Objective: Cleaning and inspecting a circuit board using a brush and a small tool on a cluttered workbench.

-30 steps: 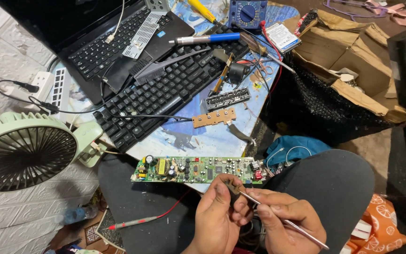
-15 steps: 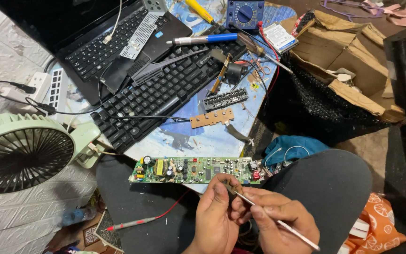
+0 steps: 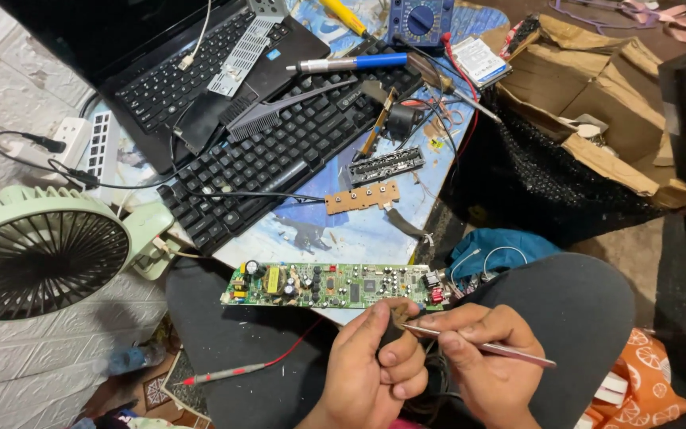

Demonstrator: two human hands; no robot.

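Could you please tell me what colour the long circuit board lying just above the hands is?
Green circuit board, seen best in the head view.

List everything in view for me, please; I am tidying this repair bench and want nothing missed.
circuit board: one, green, long, on the table's near edge
small board: one, tan, on the table above it
keyboard: one, black, middle of the table
laptop: one, black, upper left
brush: one, dark grey, across the keyboard
pen-like tool: one, blue and silver, top
multimeter: one, blue, top edge
fan: one, pale green, left
power strip: one, white, left
test probe: one, red, lower left
cardboard: brown, upper right
left hand: holds a small dark part
right hand: holds metal tweezers
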